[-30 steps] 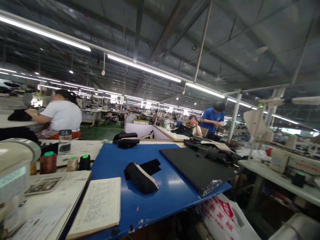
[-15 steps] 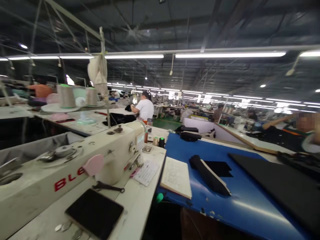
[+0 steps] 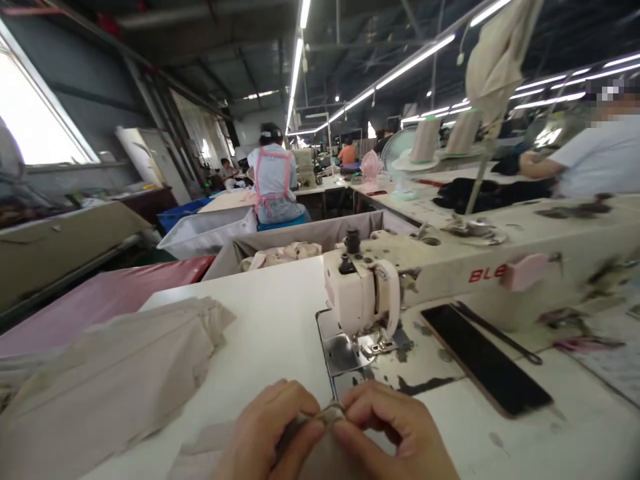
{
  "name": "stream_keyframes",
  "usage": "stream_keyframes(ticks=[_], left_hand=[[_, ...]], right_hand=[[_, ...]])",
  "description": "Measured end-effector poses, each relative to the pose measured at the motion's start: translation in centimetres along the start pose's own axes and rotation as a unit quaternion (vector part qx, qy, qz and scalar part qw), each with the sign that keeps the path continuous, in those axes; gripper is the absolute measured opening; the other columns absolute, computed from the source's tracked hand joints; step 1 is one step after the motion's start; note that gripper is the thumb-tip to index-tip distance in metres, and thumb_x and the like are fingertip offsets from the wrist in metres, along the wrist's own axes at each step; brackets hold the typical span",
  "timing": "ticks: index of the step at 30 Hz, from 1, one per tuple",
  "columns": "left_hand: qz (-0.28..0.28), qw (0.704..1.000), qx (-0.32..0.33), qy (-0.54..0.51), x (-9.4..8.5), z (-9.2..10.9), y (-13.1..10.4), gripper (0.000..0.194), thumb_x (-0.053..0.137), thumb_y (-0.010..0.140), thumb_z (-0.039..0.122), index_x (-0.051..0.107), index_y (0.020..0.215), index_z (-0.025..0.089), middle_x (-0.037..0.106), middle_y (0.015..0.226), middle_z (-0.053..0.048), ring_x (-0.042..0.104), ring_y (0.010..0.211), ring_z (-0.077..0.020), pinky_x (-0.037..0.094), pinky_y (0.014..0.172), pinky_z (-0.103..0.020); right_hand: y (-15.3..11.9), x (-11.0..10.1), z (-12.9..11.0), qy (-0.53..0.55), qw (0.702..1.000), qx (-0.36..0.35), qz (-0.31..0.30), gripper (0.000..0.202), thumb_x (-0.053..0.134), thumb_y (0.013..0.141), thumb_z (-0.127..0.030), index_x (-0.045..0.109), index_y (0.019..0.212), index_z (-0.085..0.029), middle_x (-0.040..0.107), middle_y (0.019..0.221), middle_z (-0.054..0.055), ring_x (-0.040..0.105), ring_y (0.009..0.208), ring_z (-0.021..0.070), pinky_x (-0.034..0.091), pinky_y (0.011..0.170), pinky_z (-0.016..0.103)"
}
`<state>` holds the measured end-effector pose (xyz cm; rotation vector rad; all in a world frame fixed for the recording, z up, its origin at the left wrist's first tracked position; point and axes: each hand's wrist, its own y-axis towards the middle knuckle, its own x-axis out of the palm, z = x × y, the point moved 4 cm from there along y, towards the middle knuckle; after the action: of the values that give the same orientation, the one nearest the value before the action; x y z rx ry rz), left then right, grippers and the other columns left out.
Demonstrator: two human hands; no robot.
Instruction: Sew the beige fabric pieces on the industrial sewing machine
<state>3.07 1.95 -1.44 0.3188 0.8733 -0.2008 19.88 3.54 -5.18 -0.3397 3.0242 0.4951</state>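
Two hands meet at the bottom edge of the view, low over the white counter (image 3: 270, 313). The left hand (image 3: 270, 433) and the right hand (image 3: 395, 433) both pinch the same small beige fabric piece (image 3: 327, 417), fingertips closed on its folded edge, with the thumbs nearly touching each other. That fabric lies on the counter just in front of the metal needle plate (image 3: 345, 353) of a cream sewing machine (image 3: 450, 273), whose head with its presser foot stands directly beyond the hands.

To the left, a large stack of beige cloth (image 3: 110, 380) rests on the counter, well apart from the hands. To the right of the needle plate, a dark phone (image 3: 485, 357) lies flat beside the machine base, with a thin black tool (image 3: 500, 333) just behind it. Further off, a person in a pink-strapped apron (image 3: 273, 183) sits facing away, and another person's white sleeve (image 3: 595, 163) shows at the right edge behind the machine.
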Motion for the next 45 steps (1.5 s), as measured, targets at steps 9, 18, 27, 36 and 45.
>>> stream_keyframes(ticks=[9,18,27,36,45], left_hand=[[-0.021,1.000,0.000,-0.007,-0.2,-0.3,-0.8,0.020,0.054,0.089,0.030,0.056,0.073,0.019,0.059,0.069,0.002,0.051,0.062,-0.0109,0.037,0.056,-0.019],[-0.035,0.988,-0.060,-0.137,-0.2,-0.9,-1.3,0.027,0.053,0.087,0.036,0.055,0.066,0.018,0.051,0.063,0.003,0.047,0.060,-0.0100,0.034,0.057,-0.019],[-0.073,0.975,-0.083,-0.193,0.4,-0.7,-1.3,0.027,0.055,0.085,0.033,0.052,0.063,0.017,0.043,0.060,0.005,0.040,0.058,-0.0090,0.029,0.055,-0.020],[-0.087,0.970,-0.106,-0.200,1.3,-1.1,-1.9,0.030,0.054,0.087,0.037,0.055,0.064,0.016,0.046,0.061,0.004,0.042,0.060,-0.0097,0.029,0.054,-0.020],[-0.076,0.977,-0.098,-0.171,1.5,-0.8,-1.8,0.029,0.051,0.087,0.035,0.056,0.065,0.017,0.049,0.061,0.004,0.045,0.060,-0.0092,0.033,0.055,-0.019]], right_hand=[[-0.2,1.1,-0.7,-0.005,0.997,0.062,-0.044,0.021,0.065,0.077,-0.031,0.059,0.060,-0.019,0.065,0.071,0.001,0.056,0.063,0.0140,0.041,0.059,0.023],[-0.6,1.9,-0.7,0.038,0.989,0.134,-0.049,0.025,0.069,0.070,-0.032,0.053,0.058,-0.019,0.062,0.067,0.001,0.052,0.060,0.0137,0.039,0.057,0.023],[-1.6,2.2,0.1,0.138,0.957,0.249,-0.063,0.043,0.079,0.065,-0.056,0.072,0.082,-0.018,0.065,0.065,0.003,0.060,0.060,0.0159,0.046,0.056,0.024],[-1.8,1.6,0.5,0.087,0.964,0.235,-0.091,0.041,0.076,0.068,-0.058,0.077,0.077,-0.019,0.068,0.066,0.004,0.060,0.061,0.0171,0.046,0.053,0.023],[-2.0,1.6,0.6,0.078,0.965,0.233,-0.089,0.042,0.075,0.069,-0.060,0.078,0.077,-0.019,0.068,0.065,0.004,0.061,0.062,0.0183,0.047,0.053,0.023]])
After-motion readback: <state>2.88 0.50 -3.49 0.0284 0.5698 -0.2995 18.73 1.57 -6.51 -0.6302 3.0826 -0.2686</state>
